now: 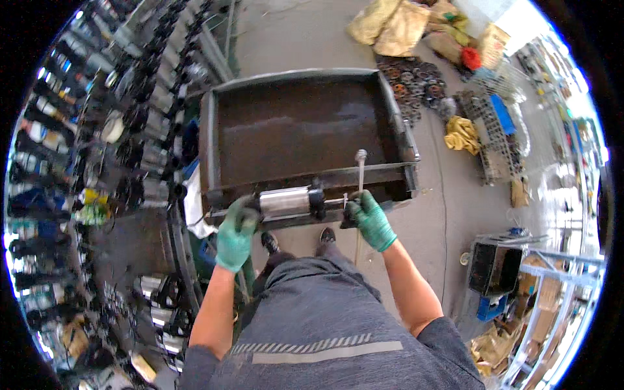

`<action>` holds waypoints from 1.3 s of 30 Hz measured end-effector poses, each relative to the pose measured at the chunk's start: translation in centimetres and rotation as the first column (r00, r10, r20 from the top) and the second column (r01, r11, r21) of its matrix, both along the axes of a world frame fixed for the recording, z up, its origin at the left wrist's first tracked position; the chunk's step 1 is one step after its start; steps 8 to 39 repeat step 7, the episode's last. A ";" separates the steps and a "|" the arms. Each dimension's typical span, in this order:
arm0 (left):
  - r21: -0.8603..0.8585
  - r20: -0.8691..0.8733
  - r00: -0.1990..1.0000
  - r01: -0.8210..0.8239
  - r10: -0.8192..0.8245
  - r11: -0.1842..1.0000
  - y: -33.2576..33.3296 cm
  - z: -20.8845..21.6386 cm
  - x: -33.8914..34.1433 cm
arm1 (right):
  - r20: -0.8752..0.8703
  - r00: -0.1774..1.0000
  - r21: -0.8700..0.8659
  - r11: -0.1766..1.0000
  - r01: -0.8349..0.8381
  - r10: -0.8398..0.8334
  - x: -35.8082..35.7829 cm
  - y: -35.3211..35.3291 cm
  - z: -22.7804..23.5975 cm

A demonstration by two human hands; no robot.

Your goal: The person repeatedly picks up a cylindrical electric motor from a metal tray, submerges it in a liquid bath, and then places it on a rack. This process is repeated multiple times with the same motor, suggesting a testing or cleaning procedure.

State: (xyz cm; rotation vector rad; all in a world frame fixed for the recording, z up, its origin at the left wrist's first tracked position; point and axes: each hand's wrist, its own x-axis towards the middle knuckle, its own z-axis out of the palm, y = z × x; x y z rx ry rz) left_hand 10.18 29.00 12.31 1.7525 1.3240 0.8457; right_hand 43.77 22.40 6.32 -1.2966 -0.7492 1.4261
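Observation:
A silver cylinder with black end caps (285, 201), which looks like an electric motor, lies level along the near edge of a dark metal tray table (299, 123). My left hand (234, 239), in a green glove, is curled around its left black end. From the right cap a thin shaft runs toward my right hand (373, 222), also gloved in green. That hand is closed around a slim metal rod tool (361, 170) with a rounded head at its upper end. A small black part (350, 213) sits by the right fingertips; whether they grip it too is hidden.
On the left, racks (156, 130) hold rows of dark and silver parts, with several similar cylinders (156, 305) lower down. Sacks (396, 29) and a heap of black round parts (413, 84) lie beyond the tray's right corner. A black crate (494, 268) stands at the right.

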 end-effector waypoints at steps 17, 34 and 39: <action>-0.232 0.468 0.881 0.054 0.063 0.971 0.6 3.9 4.4 | 0.533 0.795 0.209 0.866 -0.455 0.290 -13.5 1.0 4.2; -0.232 0.468 0.881 0.054 0.063 0.971 0.6 3.9 4.4 | 0.533 0.795 0.209 0.866 -0.455 0.290 -13.5 1.0 4.2; -0.232 0.468 0.881 0.054 0.063 0.971 0.6 3.9 4.4 | 0.533 0.795 0.209 0.866 -0.455 0.290 -13.5 1.0 4.2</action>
